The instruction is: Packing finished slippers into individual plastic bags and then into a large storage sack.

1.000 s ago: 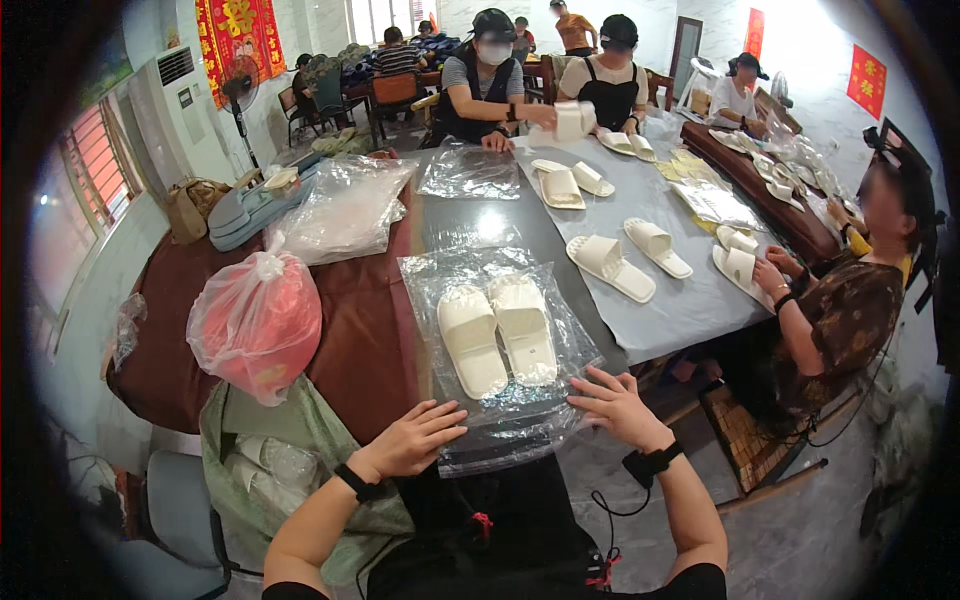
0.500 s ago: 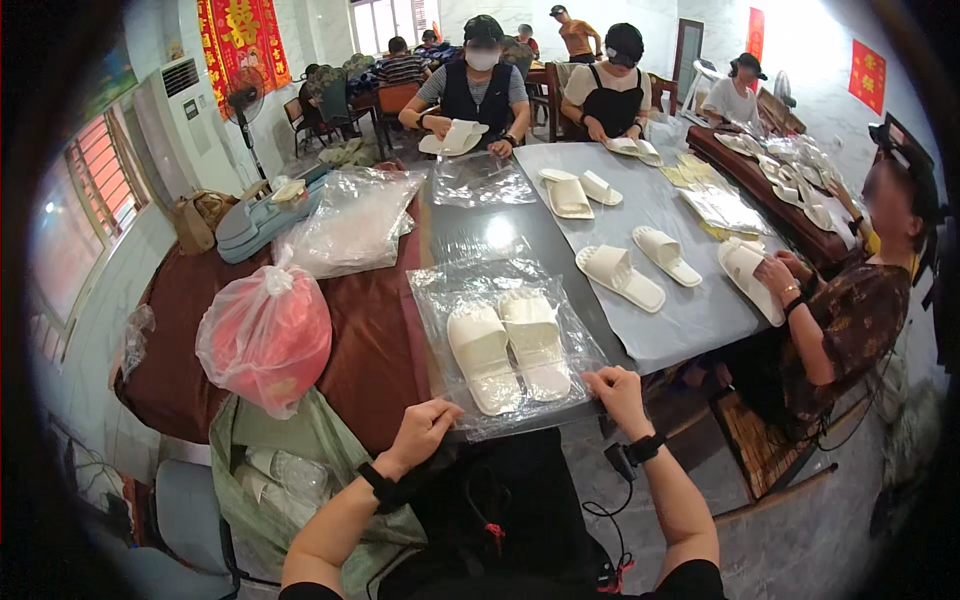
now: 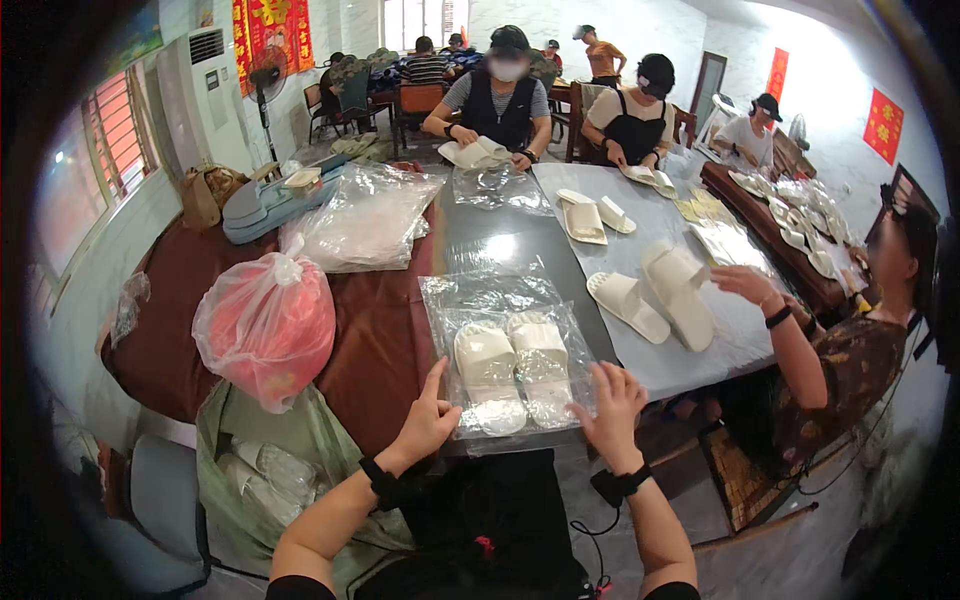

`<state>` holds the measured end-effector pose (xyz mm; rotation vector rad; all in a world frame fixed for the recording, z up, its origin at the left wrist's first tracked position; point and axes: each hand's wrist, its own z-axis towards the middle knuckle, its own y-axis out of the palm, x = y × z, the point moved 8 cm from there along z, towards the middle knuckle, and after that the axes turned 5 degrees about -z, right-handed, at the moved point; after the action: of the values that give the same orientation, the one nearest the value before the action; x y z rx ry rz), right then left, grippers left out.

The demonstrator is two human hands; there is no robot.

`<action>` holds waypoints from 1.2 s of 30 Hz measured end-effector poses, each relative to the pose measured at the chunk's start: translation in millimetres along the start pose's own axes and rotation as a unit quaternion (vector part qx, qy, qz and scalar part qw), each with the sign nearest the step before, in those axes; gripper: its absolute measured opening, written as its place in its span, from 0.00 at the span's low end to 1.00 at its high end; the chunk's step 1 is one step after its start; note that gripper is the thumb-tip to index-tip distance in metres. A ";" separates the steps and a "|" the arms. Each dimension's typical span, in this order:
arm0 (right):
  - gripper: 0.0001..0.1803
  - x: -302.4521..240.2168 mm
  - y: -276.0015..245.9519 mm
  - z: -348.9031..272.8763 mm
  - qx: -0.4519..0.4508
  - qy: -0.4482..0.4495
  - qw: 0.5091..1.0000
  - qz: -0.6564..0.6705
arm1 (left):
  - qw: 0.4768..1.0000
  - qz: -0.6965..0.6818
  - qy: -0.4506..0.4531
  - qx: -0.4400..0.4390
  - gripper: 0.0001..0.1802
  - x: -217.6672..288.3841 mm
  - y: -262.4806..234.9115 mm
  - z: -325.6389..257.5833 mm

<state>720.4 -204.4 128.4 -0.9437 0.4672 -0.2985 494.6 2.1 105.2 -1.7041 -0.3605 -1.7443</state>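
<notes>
The left hand [image 3: 428, 420] and right hand [image 3: 612, 405] have just dropped their pinch on the near edge of the clear bag [image 3: 490, 298], so it seems no longer pulled taut! Both are loosely open now, apparently brushing its sides, gripping nothing, while the white slippers [image 3: 488, 362] lie inside on the dark counter [image 3: 466, 230], lower centre of the frame.

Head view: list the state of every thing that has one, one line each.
White slippers, bagged side by side, straps up.
Clear bag, lying down, slippers inside.
Left hand, open, at the bag's left edge.
Right hand, open, at the bag's right edge.
Pink-filled bag, knotted at top.
Green sack, open, packages inside.
Standing fan, upright; running unclear.
</notes>
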 end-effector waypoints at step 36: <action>0.23 -302.1 -51.4 -3.8 -0.217 -0.272 0.806 0.478 | 0.938 0.271 -0.211 -0.049 0.27 -136.3 -146.0 -324.3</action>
<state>456.1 -102.3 245.2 -1.0590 0.4239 1.0270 141.3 -53.9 -25.8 -2.0103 0.0255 -1.0121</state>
